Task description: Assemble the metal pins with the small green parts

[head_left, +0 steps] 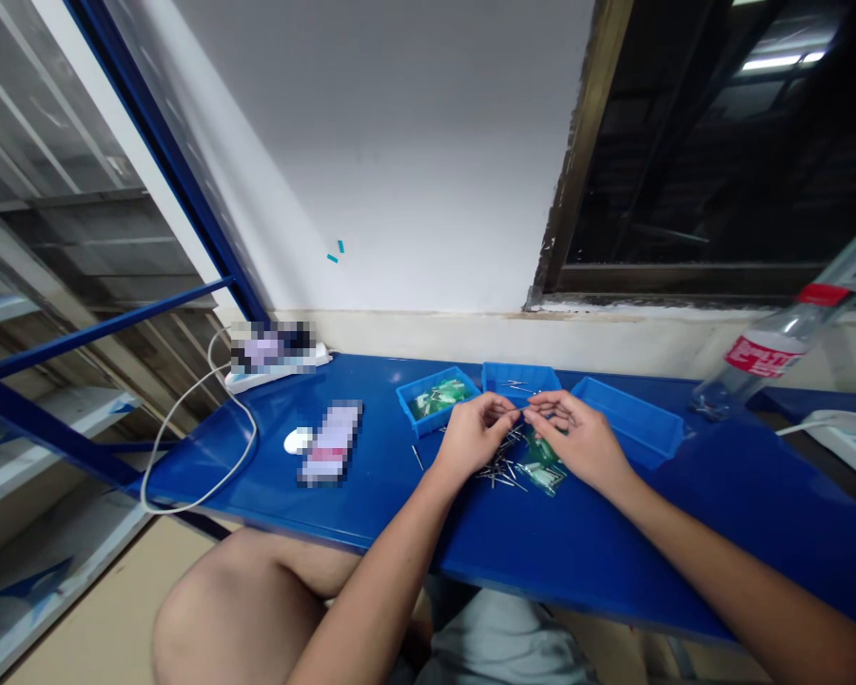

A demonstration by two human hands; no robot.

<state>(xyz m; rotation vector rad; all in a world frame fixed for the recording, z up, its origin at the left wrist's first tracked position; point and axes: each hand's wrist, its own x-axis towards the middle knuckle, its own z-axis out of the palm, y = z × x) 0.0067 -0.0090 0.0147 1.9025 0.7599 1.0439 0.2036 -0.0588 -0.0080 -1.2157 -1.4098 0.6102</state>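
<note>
My left hand (pixel 475 436) and my right hand (pixel 571 438) hover low over the blue tabletop (pixel 371 504), their fingertips close together. Something small may lie between them, but it is too small to make out. Just below them is a loose pile of thin metal pins (pixel 499 471), with a green-and-clear packet (pixel 542 464) beside it. Three small blue plastic bins stand just beyond my hands: the left bin (pixel 418 404) holds green-and-white pieces, the middle bin (pixel 519 379) is partly hidden behind my fingers, and the right bin (pixel 628 420) shows no contents.
A clear plastic bottle (pixel 763 357) with a red label lies at the far right. On the left are a white power strip (pixel 275 376), a white cable (pixel 200 438), a white mouse (pixel 298 440) and a blurred flat object (pixel 332 442). Blue-framed shelving stands to the left.
</note>
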